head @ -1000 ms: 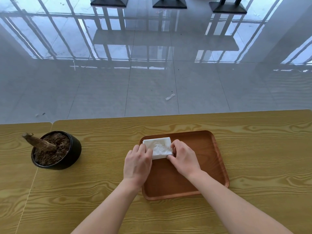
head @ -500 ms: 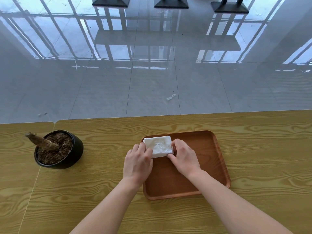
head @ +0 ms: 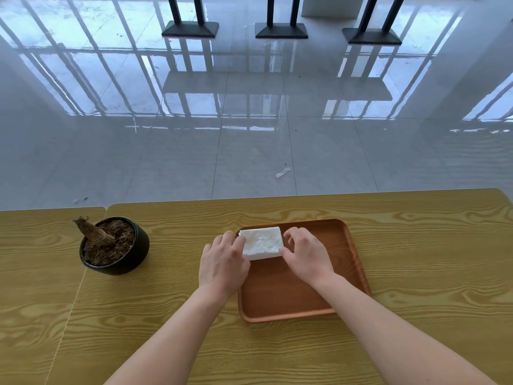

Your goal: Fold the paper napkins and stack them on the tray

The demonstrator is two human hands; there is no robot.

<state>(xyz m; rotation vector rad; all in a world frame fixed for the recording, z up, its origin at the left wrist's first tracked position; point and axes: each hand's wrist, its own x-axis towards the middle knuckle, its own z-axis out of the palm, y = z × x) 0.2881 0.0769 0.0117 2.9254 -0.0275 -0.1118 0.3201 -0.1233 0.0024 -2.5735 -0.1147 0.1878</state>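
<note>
A white stack of folded paper napkins (head: 262, 241) lies in the far left corner of the brown wooden tray (head: 344, 254). My left hand (head: 223, 263) presses its fingertips against the stack's left side. On the right side my right hand (head: 306, 254) touches the stack with thumb and curled fingers. Both hands hold the stack between them on the tray floor.
A black pot (head: 115, 245) with soil and a cut brown stump stands on the wooden table (head: 416, 273) to the left. The table's far edge runs just behind the tray. Beyond it is shiny tiled floor with black table bases.
The hands and napkin stack keep nearly the same pose on the tray. The head camera has tilted up slightly, so more floor shows.
</note>
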